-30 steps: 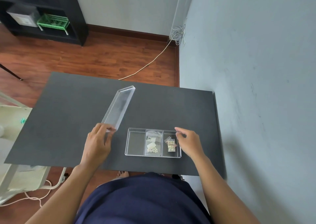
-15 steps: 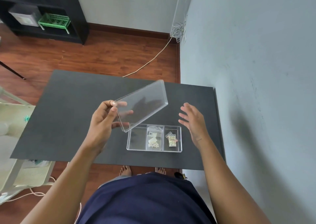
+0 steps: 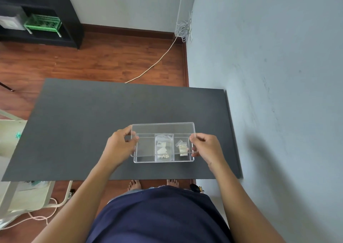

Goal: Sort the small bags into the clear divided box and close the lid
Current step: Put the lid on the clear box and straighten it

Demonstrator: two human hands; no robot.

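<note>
Both hands on lid, held over box, not seated.

Left hand [image 3: 120,148] pinches the lid [image 3: 163,129] at its left end, right hand [image 3: 207,147] at its right end, fingers curled on the edges. Lid sits just above the box [image 3: 163,160], offset toward the far side. Box on the table [image 3: 83,124] near its front edge: bags [image 3: 163,148] in the middle cell, a bag in the right cell, left cell bare.
</note>
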